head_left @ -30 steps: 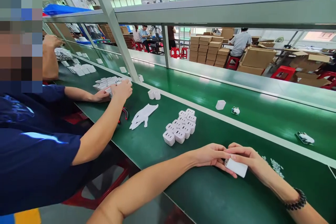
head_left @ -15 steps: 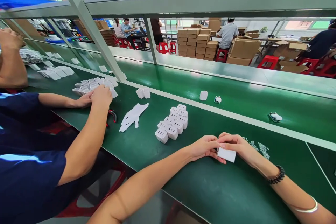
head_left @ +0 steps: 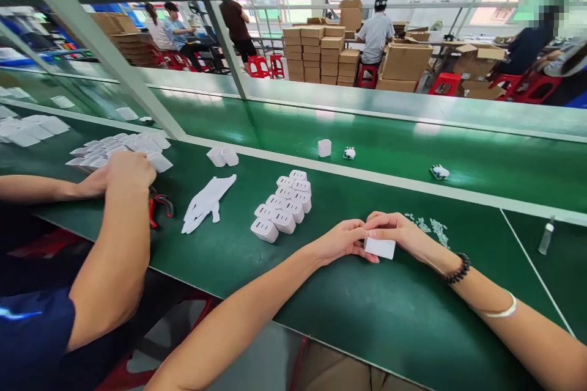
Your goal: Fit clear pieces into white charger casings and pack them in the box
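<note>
Between my two hands is a white plastic charger housing [head_left: 380, 248], held above the green table. My left hand [head_left: 346, 241] grips its left end, thumb on top and fingers beneath. My right hand [head_left: 395, 231] is closed at the same end from above, its fingertips meeting the left thumb; what they pinch there is too small to make out. Several small translucent pieces [head_left: 439, 232] lie on the table just behind my right wrist. To the left of my hands stands a block of white chargers [head_left: 283, 211] with slots facing up.
A white glove [head_left: 208, 203] and red-handled pliers [head_left: 158, 208] lie further left. A co-worker's hands [head_left: 131, 168] work beside piled white housings [head_left: 121, 146]. Small circuit boards [head_left: 440, 171] and a housing sit on the green belt [head_left: 394, 153]. A small bottle [head_left: 546, 237] is at right.
The view has swung to the right, so everything sits further left and the small bottle has come into sight. My hands keep nearly the same hold on the housing.
</note>
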Action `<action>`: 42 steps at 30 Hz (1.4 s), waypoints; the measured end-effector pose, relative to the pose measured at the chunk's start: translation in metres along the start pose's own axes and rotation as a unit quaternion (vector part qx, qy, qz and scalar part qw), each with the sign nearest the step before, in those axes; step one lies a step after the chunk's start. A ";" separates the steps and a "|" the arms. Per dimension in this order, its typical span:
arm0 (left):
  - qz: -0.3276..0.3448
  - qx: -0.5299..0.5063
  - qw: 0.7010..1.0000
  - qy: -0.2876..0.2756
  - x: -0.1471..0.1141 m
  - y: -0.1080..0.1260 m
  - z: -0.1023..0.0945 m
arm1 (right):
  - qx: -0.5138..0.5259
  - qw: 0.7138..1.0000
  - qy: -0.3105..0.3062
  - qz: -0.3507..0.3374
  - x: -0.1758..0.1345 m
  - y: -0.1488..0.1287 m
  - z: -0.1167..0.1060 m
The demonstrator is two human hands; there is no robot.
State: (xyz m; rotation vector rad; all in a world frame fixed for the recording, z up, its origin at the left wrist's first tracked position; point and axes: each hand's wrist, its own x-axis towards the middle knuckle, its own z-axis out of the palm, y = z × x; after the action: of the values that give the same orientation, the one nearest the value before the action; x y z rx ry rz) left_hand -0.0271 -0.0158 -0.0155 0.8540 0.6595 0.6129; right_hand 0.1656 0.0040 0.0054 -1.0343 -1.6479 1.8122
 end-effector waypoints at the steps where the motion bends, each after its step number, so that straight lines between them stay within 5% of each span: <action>1: 0.001 0.003 1.000 -0.001 0.000 0.000 0.000 | 0.009 1.000 0.004 0.000 0.000 0.000 0.000; 5: 0.002 0.006 1.000 0.003 0.000 0.002 0.002 | 0.018 1.000 0.016 -0.010 0.001 0.002 0.002; 12: 0.015 -0.040 0.998 0.038 0.000 0.007 0.004 | -0.159 0.974 0.106 -0.123 0.000 -0.004 0.012; 18: 0.015 -0.072 0.997 0.013 -0.001 0.011 0.003 | -0.135 0.980 0.109 -0.100 0.001 -0.006 0.010; 24: 0.034 -0.092 0.995 -0.003 -0.002 0.015 0.000 | -0.130 0.963 0.175 -0.157 0.006 0.002 0.018; 34: 0.102 0.039 0.983 0.146 0.001 0.011 0.004 | -0.094 0.946 0.250 -0.183 0.013 0.003 0.020; 42: 0.122 0.030 0.978 0.167 0.002 0.009 0.002 | -0.152 0.932 0.250 -0.214 0.015 -0.001 0.012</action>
State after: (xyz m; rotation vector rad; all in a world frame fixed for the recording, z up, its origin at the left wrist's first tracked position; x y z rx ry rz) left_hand -0.0266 -0.0106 -0.0079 0.9046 0.8885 0.9752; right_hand 0.1463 0.0084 0.0034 -1.0477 -1.6820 0.9344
